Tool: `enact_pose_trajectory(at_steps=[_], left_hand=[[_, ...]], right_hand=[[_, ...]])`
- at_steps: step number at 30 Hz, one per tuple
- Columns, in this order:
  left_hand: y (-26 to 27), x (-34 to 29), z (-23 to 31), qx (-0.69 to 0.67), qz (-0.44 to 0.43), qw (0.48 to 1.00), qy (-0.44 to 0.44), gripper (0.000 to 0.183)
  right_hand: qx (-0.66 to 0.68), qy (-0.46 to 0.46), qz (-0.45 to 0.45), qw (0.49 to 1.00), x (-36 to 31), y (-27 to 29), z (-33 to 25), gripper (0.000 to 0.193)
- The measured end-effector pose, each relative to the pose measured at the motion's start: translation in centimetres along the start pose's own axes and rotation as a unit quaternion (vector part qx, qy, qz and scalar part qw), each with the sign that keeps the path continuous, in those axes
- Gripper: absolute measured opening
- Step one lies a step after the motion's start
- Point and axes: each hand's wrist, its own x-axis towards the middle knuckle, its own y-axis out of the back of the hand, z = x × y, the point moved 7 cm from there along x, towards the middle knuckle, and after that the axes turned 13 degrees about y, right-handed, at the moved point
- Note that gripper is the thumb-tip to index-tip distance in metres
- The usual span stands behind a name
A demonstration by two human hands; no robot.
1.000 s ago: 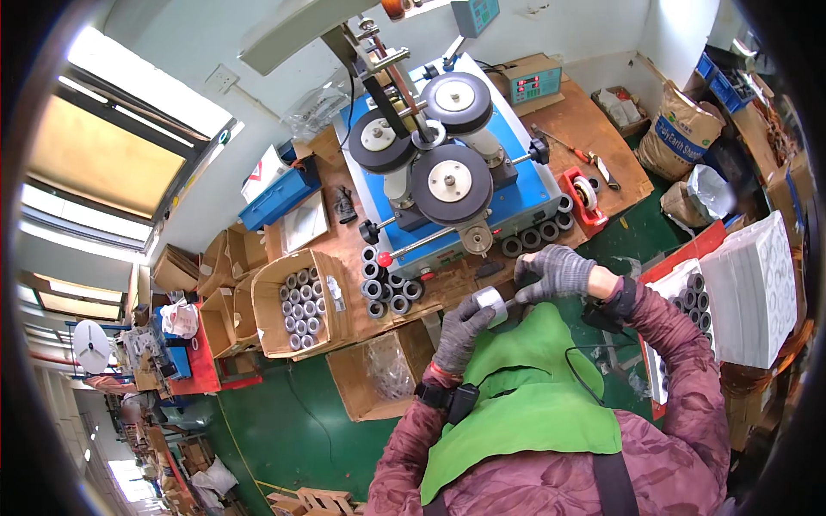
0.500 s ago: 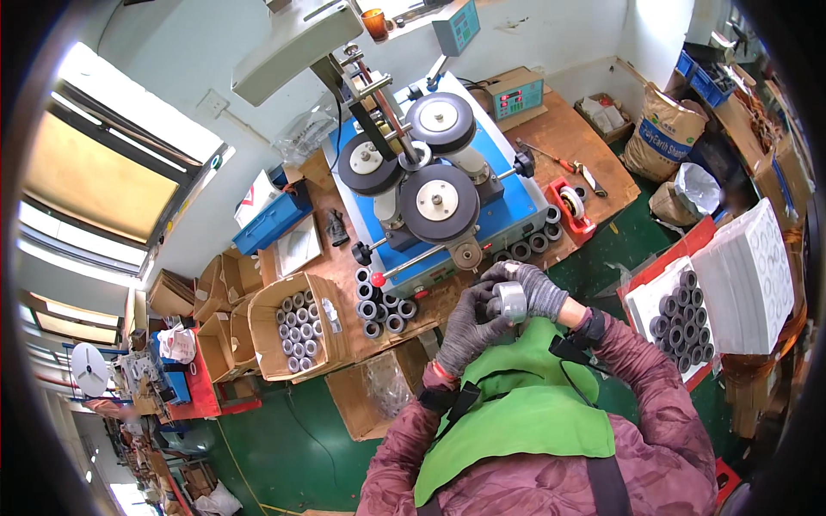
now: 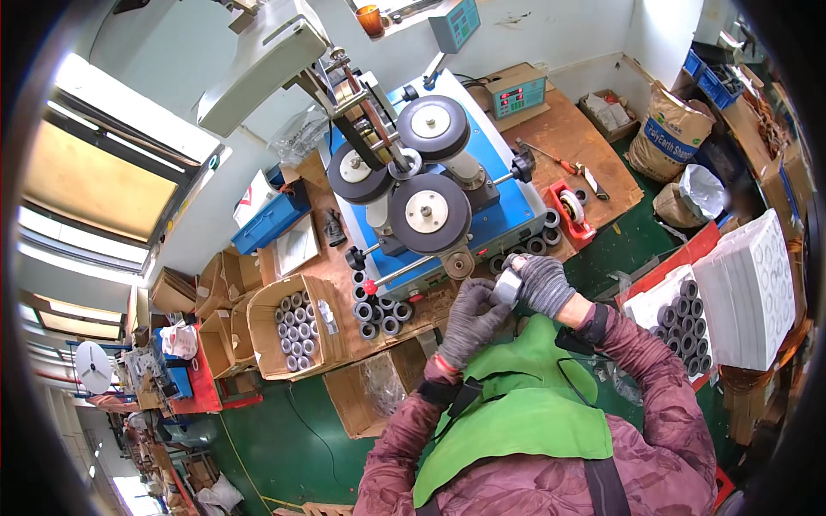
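Grey-gloved, my left hand (image 3: 473, 323) and right hand (image 3: 544, 284) pinch and partly hide one pale ring (image 3: 508, 288) between them; ahead stand one blue machine (image 3: 516, 203), three black wheels (image 3: 429, 211), one red dispenser (image 3: 583, 232).

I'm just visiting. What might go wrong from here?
Dropping: the shiny silver-grey cylindrical piece sits between the left hand and right hand, both in grey knit gloves, and might slip if their grip loosens.

Knocking: the loose dark grey rings are grouped near the front edge of the brown wooden bench, so a careless elbow could perhaps send some off.
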Motion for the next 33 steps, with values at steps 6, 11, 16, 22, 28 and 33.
enact_pose_trajectory(at_steps=[6,11,16,22,28,33], left_hand=[[-1.8,-1.0,2.9,0.311,0.067,0.934,-0.161,0.032],[-1.6,-1.4,4.3,0.230,0.038,0.950,-0.206,0.041],[-2.6,2.0,-1.4,0.049,0.031,0.998,-0.017,0.053],[-4.8,4.9,-4.6,-0.020,0.066,0.993,0.093,0.042],[-0.5,2.1,-10.0,0.010,0.124,0.975,0.184,0.041],[-1.5,-0.6,-10.1,-0.055,0.139,0.966,0.213,0.039]], right_hand=[[-0.006,-0.118,-0.077,0.990,-1.3,-1.8,4.6,0.032],[0.113,-0.120,-0.044,0.985,-2.5,-2.7,7.3,0.026],[0.294,-0.088,-0.013,0.952,-2.9,-3.4,7.7,0.022],[0.455,-0.079,-0.113,0.880,-4.5,-2.4,6.9,0.029],[0.101,-0.201,-0.041,0.973,-11.6,-1.1,23.8,0.026],[-0.063,-0.337,-0.002,0.939,-14.2,-1.2,35.1,0.041]])
